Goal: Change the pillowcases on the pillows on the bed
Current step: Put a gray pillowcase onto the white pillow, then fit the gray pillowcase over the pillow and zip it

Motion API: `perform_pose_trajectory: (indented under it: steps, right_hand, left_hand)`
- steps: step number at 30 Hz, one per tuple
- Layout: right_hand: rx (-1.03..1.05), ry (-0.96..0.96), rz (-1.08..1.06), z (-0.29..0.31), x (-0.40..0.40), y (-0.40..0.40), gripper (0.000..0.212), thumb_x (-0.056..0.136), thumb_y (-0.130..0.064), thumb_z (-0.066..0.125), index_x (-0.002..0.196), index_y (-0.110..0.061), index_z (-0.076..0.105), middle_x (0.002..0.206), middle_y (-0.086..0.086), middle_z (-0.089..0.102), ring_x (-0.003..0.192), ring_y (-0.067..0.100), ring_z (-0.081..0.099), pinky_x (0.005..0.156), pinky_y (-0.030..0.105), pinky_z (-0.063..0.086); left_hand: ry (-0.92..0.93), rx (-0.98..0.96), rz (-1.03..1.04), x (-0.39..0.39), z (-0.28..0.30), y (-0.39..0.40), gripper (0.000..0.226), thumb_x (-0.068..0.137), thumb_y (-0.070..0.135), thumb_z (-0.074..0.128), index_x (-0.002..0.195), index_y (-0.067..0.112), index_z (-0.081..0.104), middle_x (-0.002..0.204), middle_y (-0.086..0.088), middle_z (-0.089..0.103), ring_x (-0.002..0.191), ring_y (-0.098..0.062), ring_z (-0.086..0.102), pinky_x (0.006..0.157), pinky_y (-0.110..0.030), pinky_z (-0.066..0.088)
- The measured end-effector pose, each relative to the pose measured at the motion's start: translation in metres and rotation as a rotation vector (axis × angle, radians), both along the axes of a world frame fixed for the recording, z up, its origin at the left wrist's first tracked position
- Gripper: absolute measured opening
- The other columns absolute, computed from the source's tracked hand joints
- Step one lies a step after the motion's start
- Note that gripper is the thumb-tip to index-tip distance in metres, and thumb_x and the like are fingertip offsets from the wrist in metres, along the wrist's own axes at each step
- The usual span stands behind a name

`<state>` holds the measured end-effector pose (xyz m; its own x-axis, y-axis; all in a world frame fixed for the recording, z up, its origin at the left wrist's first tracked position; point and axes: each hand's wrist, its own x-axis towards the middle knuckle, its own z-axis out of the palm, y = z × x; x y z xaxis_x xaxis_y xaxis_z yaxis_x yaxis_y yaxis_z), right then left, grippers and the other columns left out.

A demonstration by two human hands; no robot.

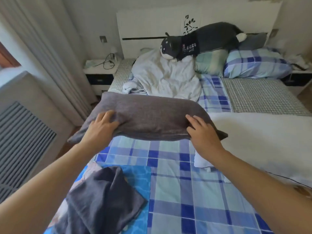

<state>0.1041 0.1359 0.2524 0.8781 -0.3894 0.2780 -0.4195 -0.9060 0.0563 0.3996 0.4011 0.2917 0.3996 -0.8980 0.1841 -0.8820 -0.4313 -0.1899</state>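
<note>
The bed (pixel 177 191) fills most of the frame, its lower edge cut off, covered in a blue checked sheet. A white duvet (pixel 263 141) runs off the right edge, so its full shape stays unseen. The grey pillow (pixel 143 115) sits at the centre of the frame, held up above the sheet; its left corner droops past the bed's side, and its underside is hidden. It looks plump, in a plain grey woven case with a seam along the near edge.

Both arms reach in from the bottom corners, bare and stretched forward. The left hand (pixel 101 127) grips the pillow's near left edge, fingers spread on top, thumb tucked out of sight beneath. The right hand (pixel 202 132) grips the near right end, fingers curled over the fabric, the thumb again hidden.

In the lower left lies a crumpled grey case (pixel 104 200), partly cut off. At the top, a plush dog (pixel 202 41) lies across a checked pillow (pixel 256 65), beside a rumpled white cloth (pixel 165 76).
</note>
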Motion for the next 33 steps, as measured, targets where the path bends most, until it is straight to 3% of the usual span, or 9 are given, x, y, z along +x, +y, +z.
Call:
perform_pose_trajectory:
  steps: [4, 8, 11, 15, 19, 22, 27, 30, 33]
  right_hand:
    - [0.32, 0.496, -0.078, -0.056, 0.018, 0.008, 0.032, 0.097, -0.012, 0.052, 0.129, -0.016, 0.058, 0.149, 0.009, 0.042, 0.135, 0.033, 0.041, 0.1, 0.046, 0.047]
    - [0.728, 0.681, -0.107, -0.092, -0.026, 0.047, 0.021, 0.103, -0.026, 0.041, 0.105, -0.029, 0.061, 0.117, 0.002, 0.06, 0.099, 0.023, 0.055, 0.077, 0.035, 0.046]
    - [0.894, 0.729, -0.205, -0.101, -0.082, 0.057, 0.026, 0.104, -0.032, 0.042, 0.113, -0.026, 0.065, 0.116, -0.003, 0.063, 0.103, 0.019, 0.058, 0.085, 0.031, 0.046]
    - [0.984, 0.684, -0.508, -0.106, -0.167, 0.03, 0.022, 0.102, -0.024, 0.043, 0.087, -0.018, 0.057, 0.084, -0.006, 0.053, 0.078, 0.014, 0.054, 0.067, 0.03, 0.037]
    - [1.032, 0.338, -0.835, -0.108, -0.231, -0.006, 0.023, 0.1, -0.021, 0.049, 0.093, -0.005, 0.065, 0.09, 0.015, 0.064, 0.084, 0.029, 0.062, 0.074, 0.037, 0.048]
    - [1.17, 0.03, -0.994, -0.112, -0.26, -0.04, 0.023, 0.092, -0.027, 0.057, 0.083, -0.007, 0.061, 0.082, 0.014, 0.06, 0.082, 0.03, 0.059, 0.073, 0.037, 0.046]
    - [1.716, -0.647, -1.226, -0.133, -0.28, -0.126, 0.042, 0.094, -0.039, 0.064, 0.123, -0.009, 0.056, 0.115, 0.015, 0.06, 0.094, 0.022, 0.062, 0.085, 0.036, 0.057]
    - [1.835, -0.862, -1.25, -0.138, -0.277, -0.17, 0.046, 0.093, -0.042, 0.067, 0.13, -0.021, 0.05, 0.119, 0.005, 0.054, 0.091, 0.015, 0.059, 0.094, 0.038, 0.054]
    - [1.867, -1.203, -1.376, -0.13, -0.266, -0.198, 0.042, 0.089, -0.044, 0.067, 0.12, -0.016, 0.061, 0.106, 0.003, 0.064, 0.087, 0.02, 0.062, 0.067, 0.035, 0.055]
  left_hand:
    - [0.317, 0.415, 0.25, 0.005, -0.092, -0.009, 0.058, 0.095, 0.011, 0.049, 0.149, 0.027, 0.034, 0.166, -0.008, 0.005, 0.147, -0.035, 0.016, 0.102, -0.053, 0.045]
    - [0.559, 0.573, 0.312, -0.039, -0.176, 0.005, 0.06, 0.093, 0.017, 0.043, 0.151, 0.022, 0.032, 0.149, -0.008, 0.032, 0.139, -0.036, 0.036, 0.111, -0.047, 0.038]
    - [0.817, 0.661, 0.308, -0.086, -0.196, -0.014, 0.055, 0.099, 0.023, 0.046, 0.153, 0.018, 0.033, 0.151, -0.01, 0.04, 0.139, -0.03, 0.042, 0.113, -0.038, 0.033]
    - [1.283, 0.447, 0.335, -0.148, -0.181, -0.071, 0.05, 0.1, 0.022, 0.055, 0.148, 0.013, 0.044, 0.143, -0.009, 0.052, 0.13, -0.025, 0.053, 0.101, -0.026, 0.042]
    - [1.748, 0.131, 0.546, -0.215, -0.16, -0.116, 0.034, 0.095, 0.018, 0.062, 0.127, 0.009, 0.061, 0.101, -0.009, 0.067, 0.087, -0.023, 0.063, 0.074, -0.03, 0.049]
    - [1.91, -0.023, 0.692, -0.258, -0.148, -0.133, 0.018, 0.102, 0.013, 0.055, 0.116, 0.008, 0.066, 0.11, -0.016, 0.073, 0.096, -0.033, 0.071, 0.085, -0.038, 0.056]
    - [1.884, -0.195, 0.84, -0.319, -0.128, -0.16, 0.02, 0.105, 0.015, 0.052, 0.112, 0.008, 0.069, 0.107, -0.016, 0.074, 0.098, -0.031, 0.072, 0.084, -0.038, 0.058]
    - [1.847, -0.255, 0.868, -0.36, -0.115, -0.167, 0.019, 0.104, 0.014, 0.053, 0.11, 0.009, 0.07, 0.104, -0.014, 0.075, 0.094, -0.029, 0.073, 0.084, -0.037, 0.058]
    - [1.875, -0.271, 0.962, -0.4, -0.11, -0.158, 0.018, 0.102, 0.012, 0.055, 0.109, 0.007, 0.07, 0.103, -0.014, 0.075, 0.089, -0.028, 0.073, 0.081, -0.037, 0.057]
